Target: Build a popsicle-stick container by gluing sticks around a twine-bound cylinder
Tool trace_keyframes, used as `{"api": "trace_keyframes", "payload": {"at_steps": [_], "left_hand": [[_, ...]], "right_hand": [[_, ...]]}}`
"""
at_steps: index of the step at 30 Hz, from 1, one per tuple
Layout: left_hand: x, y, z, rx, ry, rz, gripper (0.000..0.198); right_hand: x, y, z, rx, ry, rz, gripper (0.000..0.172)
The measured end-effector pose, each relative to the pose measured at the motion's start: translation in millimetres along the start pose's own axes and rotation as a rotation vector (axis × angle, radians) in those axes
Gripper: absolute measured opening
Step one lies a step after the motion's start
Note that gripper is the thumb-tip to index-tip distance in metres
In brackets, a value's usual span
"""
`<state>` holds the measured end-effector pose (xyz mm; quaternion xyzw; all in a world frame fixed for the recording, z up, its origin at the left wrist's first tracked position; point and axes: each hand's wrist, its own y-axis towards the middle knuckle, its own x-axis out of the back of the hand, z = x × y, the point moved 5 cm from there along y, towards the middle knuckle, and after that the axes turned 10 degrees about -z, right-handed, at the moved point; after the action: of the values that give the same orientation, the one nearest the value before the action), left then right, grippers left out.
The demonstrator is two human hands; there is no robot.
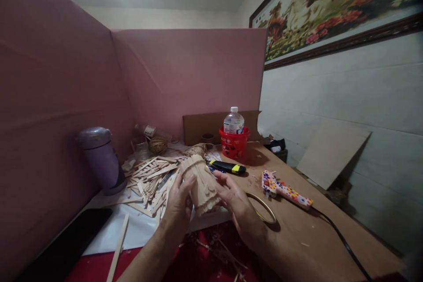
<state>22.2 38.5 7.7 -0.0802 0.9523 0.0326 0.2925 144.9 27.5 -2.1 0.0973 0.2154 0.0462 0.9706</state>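
Observation:
Between my two hands is a small round holder made of wooden craft sticks (198,185), tilted, with a braided band near its upper rim and a scalloped lower edge. My left hand (180,196) grips its left side, the thumb lying across the front. On the right side, the fingers of my right hand (233,196) are curled against the lower part. A gold-coloured ring (262,207) lies on the table by my right wrist. Just behind the holder rests a black and yellow utility knife (228,167). Loose craft sticks (150,180) are piled to the left.
A flower-patterned glue gun (280,189) with a black cord lies at right. Behind stands a red bucket (234,144) holding a plastic bottle (234,121). A purple tumbler (102,161), a ball of twine (157,144) and a black flat object (71,246) are at left.

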Motion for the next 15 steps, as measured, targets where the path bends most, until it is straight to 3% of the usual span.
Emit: {"api": "trace_keyframes", "payload": {"at_steps": [8, 15], "left_hand": [[-4.4, -7.4, -1.7, 0.014, -0.001, 0.052, 0.056], [-9.8, -11.9, 0.2, 0.051, -0.011, -0.011, 0.057]], "right_hand": [[-0.4, -0.3, 1.6, -0.018, -0.010, 0.005, 0.045], [-0.9, -1.2, 0.1, -0.024, -0.024, -0.009, 0.045]]}}
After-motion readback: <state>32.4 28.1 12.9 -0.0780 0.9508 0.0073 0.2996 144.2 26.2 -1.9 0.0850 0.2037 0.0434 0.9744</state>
